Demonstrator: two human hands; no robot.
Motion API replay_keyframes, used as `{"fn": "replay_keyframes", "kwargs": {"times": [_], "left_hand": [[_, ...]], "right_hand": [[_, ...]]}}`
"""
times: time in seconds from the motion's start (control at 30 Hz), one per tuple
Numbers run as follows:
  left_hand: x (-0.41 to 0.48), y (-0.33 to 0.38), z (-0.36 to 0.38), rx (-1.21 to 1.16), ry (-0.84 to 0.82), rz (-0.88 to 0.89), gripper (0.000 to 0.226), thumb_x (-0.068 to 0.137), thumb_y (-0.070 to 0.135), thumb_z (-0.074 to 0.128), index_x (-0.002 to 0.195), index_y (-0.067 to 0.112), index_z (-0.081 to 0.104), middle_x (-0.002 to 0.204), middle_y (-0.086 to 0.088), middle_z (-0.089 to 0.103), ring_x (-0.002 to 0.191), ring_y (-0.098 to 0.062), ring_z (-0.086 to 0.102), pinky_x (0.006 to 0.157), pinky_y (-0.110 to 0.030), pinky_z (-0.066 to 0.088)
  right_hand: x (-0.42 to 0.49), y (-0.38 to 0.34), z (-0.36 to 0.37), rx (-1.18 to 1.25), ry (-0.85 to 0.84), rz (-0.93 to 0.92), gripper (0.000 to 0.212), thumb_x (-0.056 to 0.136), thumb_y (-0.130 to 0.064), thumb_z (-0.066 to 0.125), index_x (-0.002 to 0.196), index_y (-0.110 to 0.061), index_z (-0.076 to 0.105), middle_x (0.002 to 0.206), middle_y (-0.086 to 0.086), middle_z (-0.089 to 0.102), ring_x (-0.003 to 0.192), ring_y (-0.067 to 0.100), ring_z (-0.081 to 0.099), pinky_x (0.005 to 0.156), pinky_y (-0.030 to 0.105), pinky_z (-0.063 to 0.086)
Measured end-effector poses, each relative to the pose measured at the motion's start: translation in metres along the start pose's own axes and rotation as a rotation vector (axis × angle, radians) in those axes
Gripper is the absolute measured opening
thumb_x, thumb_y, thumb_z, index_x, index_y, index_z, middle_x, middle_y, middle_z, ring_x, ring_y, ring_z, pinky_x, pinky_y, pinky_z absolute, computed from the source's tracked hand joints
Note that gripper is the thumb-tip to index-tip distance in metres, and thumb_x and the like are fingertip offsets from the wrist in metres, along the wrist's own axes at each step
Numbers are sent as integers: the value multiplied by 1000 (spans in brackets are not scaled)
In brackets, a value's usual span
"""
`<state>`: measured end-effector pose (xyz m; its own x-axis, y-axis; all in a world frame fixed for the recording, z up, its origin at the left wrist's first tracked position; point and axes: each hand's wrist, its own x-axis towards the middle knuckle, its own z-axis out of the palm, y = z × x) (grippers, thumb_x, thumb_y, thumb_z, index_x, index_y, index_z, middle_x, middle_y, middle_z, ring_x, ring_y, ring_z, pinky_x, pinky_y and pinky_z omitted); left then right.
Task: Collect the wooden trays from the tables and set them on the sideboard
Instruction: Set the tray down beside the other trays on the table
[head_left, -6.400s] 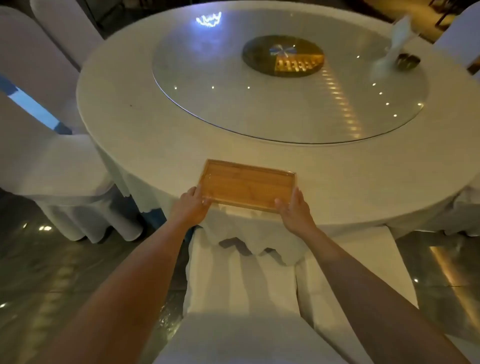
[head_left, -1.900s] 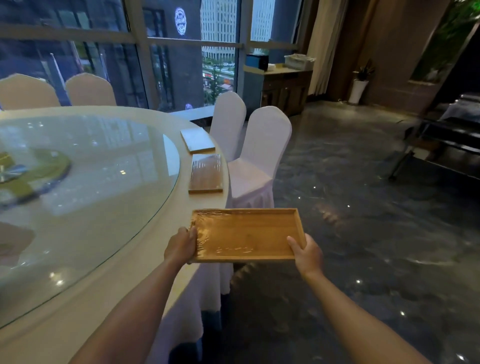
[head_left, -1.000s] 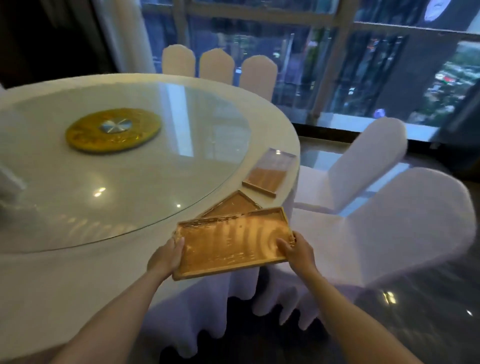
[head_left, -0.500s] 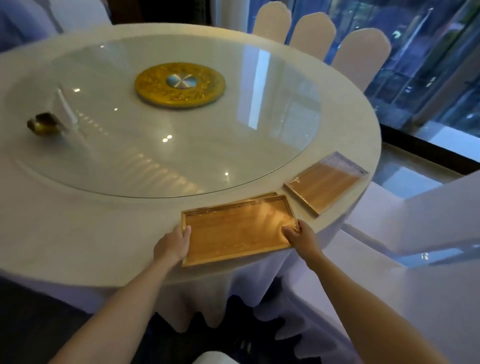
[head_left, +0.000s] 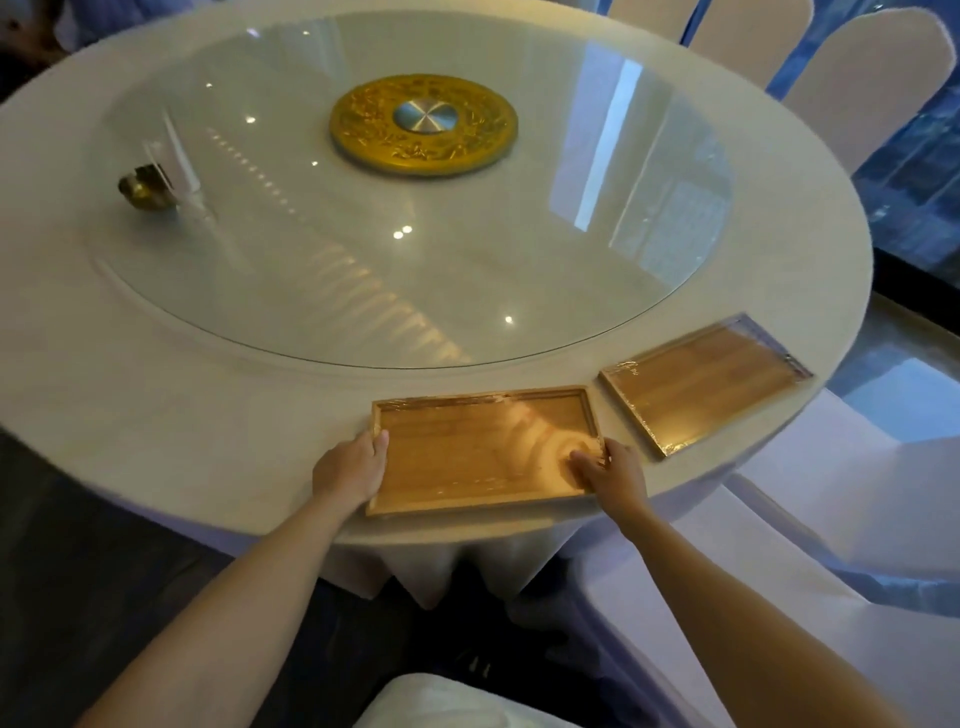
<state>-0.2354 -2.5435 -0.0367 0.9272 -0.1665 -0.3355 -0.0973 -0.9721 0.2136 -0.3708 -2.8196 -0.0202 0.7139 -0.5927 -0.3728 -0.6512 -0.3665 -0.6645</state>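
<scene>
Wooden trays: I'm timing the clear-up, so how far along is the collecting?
Done: nothing visibly on a sideboard. In hand: left hand and right hand grip the near tray at the table edge. Left: the second tray beside it, then delivery.

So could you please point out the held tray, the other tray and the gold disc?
Held tray (head_left: 467, 452): head view, its floor.
Other tray (head_left: 701, 387): head view, wrapped top.
Gold disc (head_left: 374, 130): head view, left rim.

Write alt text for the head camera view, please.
Two bare hands, left hand and right hand, grip the ends of a plastic-wrapped wooden tray at a round white table's edge. A second wrapped tray lies just right.
</scene>
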Motion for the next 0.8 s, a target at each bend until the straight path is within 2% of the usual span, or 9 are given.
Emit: {"fn": "replay_keyframes", "kwargs": {"times": [0.1, 0.27, 0.37, 0.5, 0.57, 0.7, 0.8], "left_hand": [[0, 0, 1, -2, 9, -20, 59, 97, 45, 13, 97, 8, 59, 58, 3, 47, 53, -13, 47, 47, -26, 32], [2, 1, 0, -2, 11, -48, 64, 96, 46, 10, 89, 6, 60, 57, 0, 49, 53, -15, 49, 47, -26, 34], [2, 2, 2, 1, 6, -63, 65, 97, 45, 10, 96, 4, 60, 61, -3, 51, 63, -24, 53, 57, -30, 40], [-2, 4, 4, 3, 16, -80, 64, 97, 44, 10, 108, 3, 57, 80, -14, 62, 70, -25, 51, 62, -33, 40], [-4, 4, 5, 0, 17, -74, 63, 97, 44, 10, 110, 2, 55, 79, -13, 60, 72, -27, 54, 63, -33, 41], [-5, 4, 6, -13, 24, -71, 61, 97, 43, 11, 118, 2, 52, 99, -21, 67, 91, -36, 62, 68, -35, 40], [-7, 7, 2, -24, 6, -87, 60, 97, 43, 12, 122, 4, 49, 104, -21, 66, 95, -36, 62, 68, -35, 40]], "right_hand": [[5, 2, -2, -45, 4, -39, 38, 84, -33, 63, 103, 0, 60, 109, 19, 58, 86, 23, 53, 73, 30, 39], [10, 2, -3, -101, -19, -81, 41, 85, -36, 61, 105, 0, 59, 111, 16, 57, 80, 16, 47, 71, 26, 34], [11, 3, -4, -147, -19, -89, 47, 86, -40, 58, 107, 1, 56, 114, 16, 54, 84, 18, 44, 74, 26, 34], [11, 4, -5, -161, -30, -100, 49, 86, -42, 56, 108, 1, 55, 116, 16, 53, 95, 26, 51, 78, 27, 36], [11, 5, -5, -161, -38, -107, 48, 86, -42, 56, 109, 1, 54, 116, 16, 52, 98, 27, 52, 79, 27, 37], [11, 5, -6, -180, -43, -128, 48, 87, -43, 55, 108, 0, 54, 116, 16, 52, 97, 27, 53, 80, 30, 40], [13, 6, -6, -186, -41, -139, 47, 86, -44, 54, 106, -1, 54, 115, 14, 52, 89, 21, 50, 77, 29, 40]]}}
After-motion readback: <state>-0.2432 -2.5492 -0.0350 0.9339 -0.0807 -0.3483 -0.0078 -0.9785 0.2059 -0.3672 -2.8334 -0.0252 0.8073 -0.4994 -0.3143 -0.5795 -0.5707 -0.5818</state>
